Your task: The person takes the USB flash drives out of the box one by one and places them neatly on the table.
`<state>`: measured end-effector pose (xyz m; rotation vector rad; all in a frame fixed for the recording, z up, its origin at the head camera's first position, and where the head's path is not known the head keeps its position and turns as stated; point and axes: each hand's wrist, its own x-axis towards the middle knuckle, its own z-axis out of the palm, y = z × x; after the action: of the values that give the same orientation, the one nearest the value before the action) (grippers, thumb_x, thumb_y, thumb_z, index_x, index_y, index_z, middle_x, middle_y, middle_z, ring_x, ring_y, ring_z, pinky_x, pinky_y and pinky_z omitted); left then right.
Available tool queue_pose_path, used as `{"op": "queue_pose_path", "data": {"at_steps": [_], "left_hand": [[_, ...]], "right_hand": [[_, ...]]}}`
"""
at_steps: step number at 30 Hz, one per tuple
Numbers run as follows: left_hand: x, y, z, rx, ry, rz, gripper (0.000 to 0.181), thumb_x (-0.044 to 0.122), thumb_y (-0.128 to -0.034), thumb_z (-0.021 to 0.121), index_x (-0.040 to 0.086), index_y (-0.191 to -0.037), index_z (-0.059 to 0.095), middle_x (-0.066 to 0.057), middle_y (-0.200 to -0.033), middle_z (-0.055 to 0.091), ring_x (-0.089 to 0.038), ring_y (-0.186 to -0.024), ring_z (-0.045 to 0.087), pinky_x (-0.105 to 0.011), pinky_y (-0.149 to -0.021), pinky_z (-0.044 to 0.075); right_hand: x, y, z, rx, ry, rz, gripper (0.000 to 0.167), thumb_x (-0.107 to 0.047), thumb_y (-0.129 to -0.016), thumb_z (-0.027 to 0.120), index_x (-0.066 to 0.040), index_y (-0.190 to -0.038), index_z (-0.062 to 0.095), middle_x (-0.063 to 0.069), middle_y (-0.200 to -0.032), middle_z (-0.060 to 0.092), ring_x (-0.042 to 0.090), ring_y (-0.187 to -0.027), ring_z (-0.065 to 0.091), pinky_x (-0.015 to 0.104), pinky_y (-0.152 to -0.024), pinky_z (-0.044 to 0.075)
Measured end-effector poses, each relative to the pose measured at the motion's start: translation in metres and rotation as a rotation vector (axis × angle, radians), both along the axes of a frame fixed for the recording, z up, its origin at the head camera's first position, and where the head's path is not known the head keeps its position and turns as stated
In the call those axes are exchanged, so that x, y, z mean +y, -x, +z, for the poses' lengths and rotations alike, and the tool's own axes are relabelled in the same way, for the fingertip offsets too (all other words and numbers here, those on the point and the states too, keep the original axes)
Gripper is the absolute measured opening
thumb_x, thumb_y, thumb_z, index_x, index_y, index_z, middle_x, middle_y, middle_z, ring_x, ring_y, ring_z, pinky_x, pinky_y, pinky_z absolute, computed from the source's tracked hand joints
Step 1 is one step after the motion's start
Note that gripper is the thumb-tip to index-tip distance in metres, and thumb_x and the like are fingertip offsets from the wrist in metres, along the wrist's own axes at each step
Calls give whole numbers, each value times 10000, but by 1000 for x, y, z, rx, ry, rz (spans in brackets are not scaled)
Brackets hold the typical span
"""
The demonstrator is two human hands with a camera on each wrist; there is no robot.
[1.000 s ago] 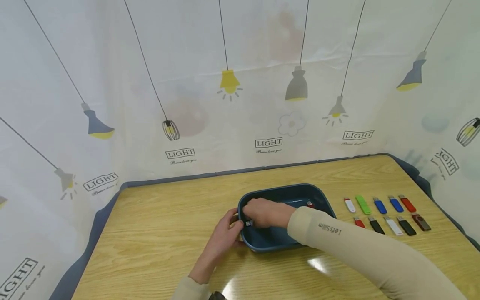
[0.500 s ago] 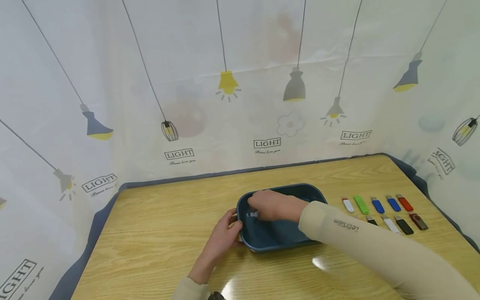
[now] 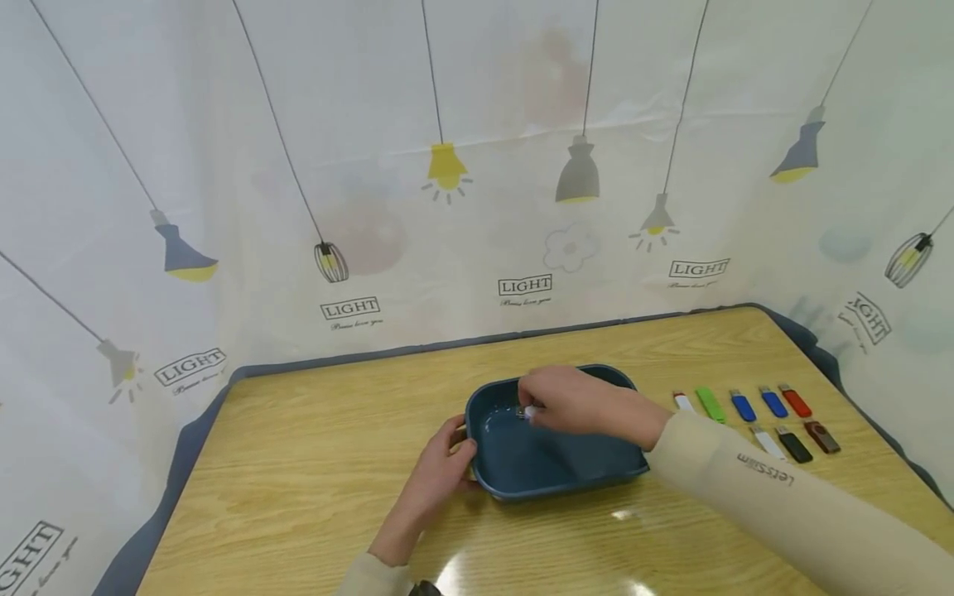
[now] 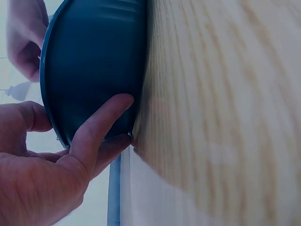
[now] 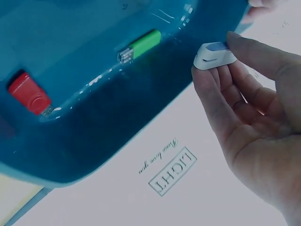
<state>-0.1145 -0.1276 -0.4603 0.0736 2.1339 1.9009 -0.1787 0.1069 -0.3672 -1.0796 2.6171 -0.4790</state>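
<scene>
A dark blue plastic basin (image 3: 514,490) stands on the wooden table. My left hand (image 3: 434,468) holds its left end, with the fingers (image 4: 101,120) against the outer wall in the left wrist view. Over the basin, my right hand (image 3: 577,401) pinches a white USB stick (image 5: 214,55) with a bluish top between thumb and fingertips; its metal plug points left in the head view. Lying in the basin, in the right wrist view, are a green USB stick (image 5: 146,43) and a red USB stick (image 5: 30,94). In the head view the right hand and forearm hide part of the basin.
Right of the basin, several USB sticks lie in two rows: a green one (image 3: 710,404), a blue one (image 3: 743,406), a red one (image 3: 796,401), a black one (image 3: 794,444) and others. The right sleeve (image 3: 775,488) covers part of the near row. A lamp-printed curtain (image 3: 447,306) hangs behind the table.
My right hand has moved right and up from the basin's left end, with the white USB stick in its fingers. My left hand keeps its hold on the basin.
</scene>
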Motion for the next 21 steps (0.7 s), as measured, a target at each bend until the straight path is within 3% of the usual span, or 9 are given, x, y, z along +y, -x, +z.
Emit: {"op": "queue_pose_path", "data": {"at_steps": [12,21], "left_hand": [[0,-1,2,-1,13,3,527,103,-1046,472,-66,-1534,368,-364,-1528,394,-419,-1150,626,-459,-734,651],[1,1,0,-19,14,0,526,115,-1049,471,-43,-1541,373,-345,-1543,387,-419,-1171,616,-450,-749,651]], "right_hand": [[30,-27,9,8,161,-158,74,-111,-983,705,-101,-1054,687,-68,-875,601,86,-726,527,278,-650,480],[65,-40,11,-32,255,-309,155,-164,-989,713,-82,-1119,692,-52,-934,650,100,-821,596,305,-699,536]]}}
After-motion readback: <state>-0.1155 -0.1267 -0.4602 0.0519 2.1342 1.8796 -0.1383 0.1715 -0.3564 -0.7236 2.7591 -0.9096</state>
